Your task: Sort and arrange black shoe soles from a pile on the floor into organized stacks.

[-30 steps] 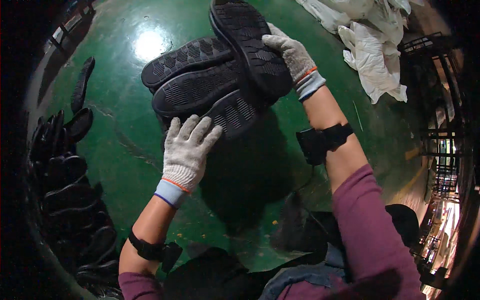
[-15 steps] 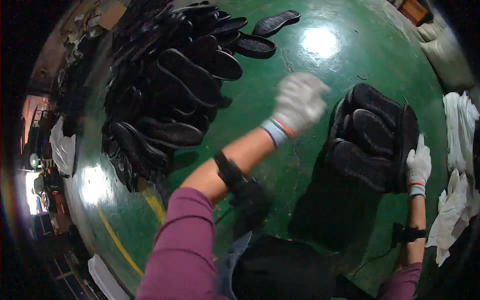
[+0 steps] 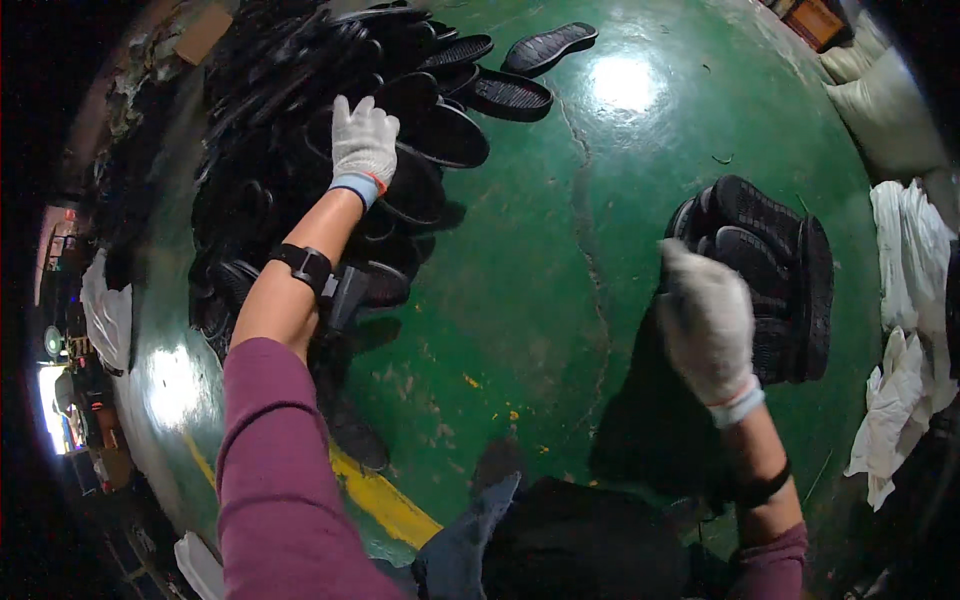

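Note:
On the left lies a large heap of black shoe soles (image 3: 412, 205). My left hand (image 3: 363, 140), in a white knit glove, reaches onto the heap with its fingers apart over a dark sole. To the right stands a compact stack of black soles (image 3: 815, 300), some lying flat and one on edge along its right side. My right hand (image 3: 708, 320), gloved as well, is over the near left part of the stack and hides some of it. Its fingers are blurred, and whether it touches the soles cannot be made out.
Two loose soles (image 3: 548, 48) lie on the green floor (image 3: 500, 260) at the heap's far edge. White sacks (image 3: 890, 110) and crumpled white cloths (image 3: 905, 260) line the right side. A yellow stripe (image 3: 385, 500) crosses the floor near me.
My left hand has swung left from the middle of the floor onto the heap. My right hand has left the stack's right edge and moved left across its near side.

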The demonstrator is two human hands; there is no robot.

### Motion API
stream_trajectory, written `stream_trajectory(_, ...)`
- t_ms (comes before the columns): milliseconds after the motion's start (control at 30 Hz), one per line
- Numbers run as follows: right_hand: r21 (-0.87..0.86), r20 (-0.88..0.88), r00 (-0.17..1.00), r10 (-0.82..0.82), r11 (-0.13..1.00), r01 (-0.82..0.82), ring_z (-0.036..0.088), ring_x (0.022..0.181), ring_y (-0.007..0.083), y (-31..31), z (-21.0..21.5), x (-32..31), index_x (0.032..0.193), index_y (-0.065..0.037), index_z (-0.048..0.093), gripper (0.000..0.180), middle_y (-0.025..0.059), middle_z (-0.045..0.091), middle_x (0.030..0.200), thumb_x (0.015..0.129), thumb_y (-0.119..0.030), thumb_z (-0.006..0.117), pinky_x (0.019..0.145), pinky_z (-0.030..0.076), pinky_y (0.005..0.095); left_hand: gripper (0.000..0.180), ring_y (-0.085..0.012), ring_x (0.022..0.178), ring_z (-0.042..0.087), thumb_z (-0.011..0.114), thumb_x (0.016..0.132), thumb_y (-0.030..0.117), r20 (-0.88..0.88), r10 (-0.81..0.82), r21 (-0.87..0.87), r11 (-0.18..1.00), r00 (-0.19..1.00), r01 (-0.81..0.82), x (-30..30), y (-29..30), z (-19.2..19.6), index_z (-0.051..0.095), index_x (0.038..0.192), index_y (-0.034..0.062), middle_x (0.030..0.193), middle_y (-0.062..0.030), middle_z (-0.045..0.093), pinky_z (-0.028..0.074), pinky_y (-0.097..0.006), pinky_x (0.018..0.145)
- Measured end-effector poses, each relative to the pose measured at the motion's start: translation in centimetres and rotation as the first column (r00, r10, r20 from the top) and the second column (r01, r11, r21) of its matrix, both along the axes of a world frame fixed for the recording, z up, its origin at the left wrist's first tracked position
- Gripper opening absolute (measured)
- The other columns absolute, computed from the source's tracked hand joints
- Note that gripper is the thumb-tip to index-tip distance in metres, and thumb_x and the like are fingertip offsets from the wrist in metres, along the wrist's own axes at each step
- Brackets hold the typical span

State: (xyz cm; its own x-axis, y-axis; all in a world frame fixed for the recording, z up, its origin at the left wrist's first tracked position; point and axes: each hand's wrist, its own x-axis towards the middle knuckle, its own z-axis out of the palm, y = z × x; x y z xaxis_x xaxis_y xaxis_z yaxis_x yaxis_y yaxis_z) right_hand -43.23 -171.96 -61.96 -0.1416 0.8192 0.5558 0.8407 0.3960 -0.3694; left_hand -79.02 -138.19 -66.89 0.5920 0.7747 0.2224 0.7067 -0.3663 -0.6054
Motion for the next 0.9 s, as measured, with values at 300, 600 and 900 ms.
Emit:
stream_trajectory(300,-0.604,-0.702,0.564,-0.434,0.783,-0.149,0.068,0.115,0.0285,5.0,-8.4,-10.7,0.156,0.0,0.045,0.075,0.0201,0.065,0.138,0.095,-0.031,0.076,0.096,0.056,0.0403,0.047,-0.0403,0.116,0.066,0.058,0.086,0.023,0.77,0.225,-0.487,0.812,0.597,0.322,5.0,-11.4,2.9,0.066,0.128,0.004,0.124,-0.0232,0.069,0.052,-0.047,0.105)
stream_trajectory(600,-0.529,-0.845,0.07,-0.531,0.807,-0.264,0.064,0.12,0.0183,4.4,-8.0,-14.2,0.143,0.0,0.058,0.047,0.008,0.068,0.132,0.099,-0.008,0.07,0.103,0.051,0.0327,0.05,-0.0178,0.104,0.066,0.08,0.09,0.028,0.422,0.763,-0.769,0.016,0.489,0.639,4.7,-20.0,-3.5,0.065,0.128,-0.001,0.114,-0.0119,0.074,0.053,-0.037,0.096)
stream_trajectory(900,-0.604,-0.795,0.165,-0.583,0.787,-0.125,0.052,0.143,0.0281,1.2,-5.0,-9.4,0.155,0.001,0.048,0.06,0.0186,0.053,0.155,0.101,-0.014,0.069,0.118,0.043,0.0395,0.059,-0.0411,0.143,0.048,0.073,0.08,0.034,0.375,0.132,-0.605,0.785,0.917,0.135,-2.6,-0.9,5.6,0.07,0.128,-0.0004,0.153,-0.0261,0.053,0.04,-0.044,0.121)
